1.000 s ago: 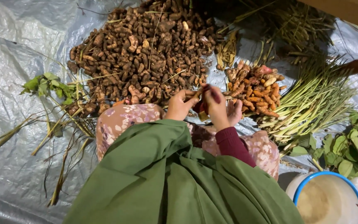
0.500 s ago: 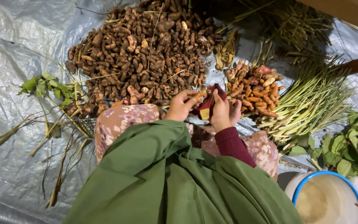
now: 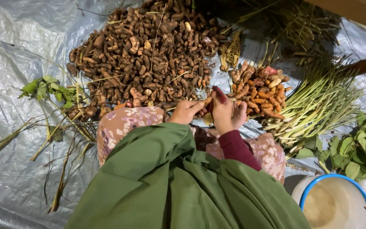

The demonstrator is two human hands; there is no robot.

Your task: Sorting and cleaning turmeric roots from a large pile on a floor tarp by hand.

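My left hand (image 3: 186, 111) and my right hand (image 3: 226, 112) meet above my lap, both closed around a small brown-orange root (image 3: 208, 105) held between them. A dark red piece shows at the top of my right hand. Just beyond the hands lies a big heap of brown unpeeled roots (image 3: 145, 55). To the right of my right hand sits a smaller pile of orange, cleaned roots (image 3: 259, 89). My green shawl (image 3: 170, 182) and floral-patterned knees fill the near part of the view.
Everything lies on a grey plastic sheet (image 3: 13, 51). Green stalks (image 3: 318, 101) fan out on the right, leafy sprigs (image 3: 47, 89) on the left and leaves (image 3: 361, 148) at right. A blue-rimmed white bucket (image 3: 333, 203) stands at the lower right.
My hands have stayed over my lap, shifting slightly as they turn the root between them. The piles have not moved.
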